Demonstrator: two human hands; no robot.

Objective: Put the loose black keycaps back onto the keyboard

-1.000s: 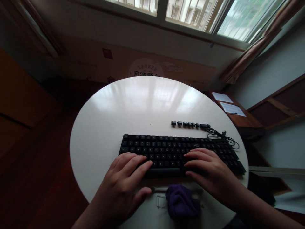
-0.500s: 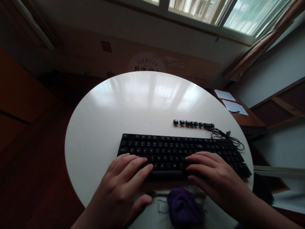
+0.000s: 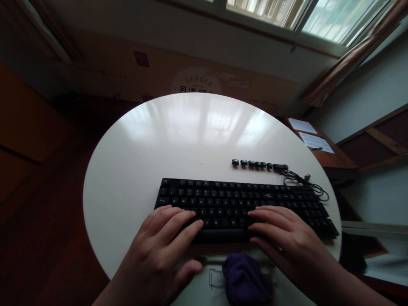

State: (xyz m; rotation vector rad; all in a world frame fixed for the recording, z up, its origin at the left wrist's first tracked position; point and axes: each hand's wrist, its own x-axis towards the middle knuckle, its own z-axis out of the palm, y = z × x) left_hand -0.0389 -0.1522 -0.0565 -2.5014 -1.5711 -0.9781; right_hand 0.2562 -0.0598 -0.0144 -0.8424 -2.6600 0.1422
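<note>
A black keyboard lies near the front of the white table, its right end angled toward me. My left hand rests on its lower left keys, fingers stretched out and thumb apart. Over the lower keys right of the space bar lies my right hand, its fingers extended too. Neither hand grips anything. A row of several loose keycaps sits behind the keyboard, and its coiled cable lies at the back right. Between my wrists is a bunched purple cloth, beside a thin wire tool and a dark-tipped brush-like thing.
The oval white table has its rounded edge on the left, far and right sides. Beyond its right edge, a wooden desk bears paper sheets and a pen. A window is in the wall ahead.
The camera view has shifted slightly. Both hands stay on the same parts of the keyboard, and the objects on the table have not moved.
</note>
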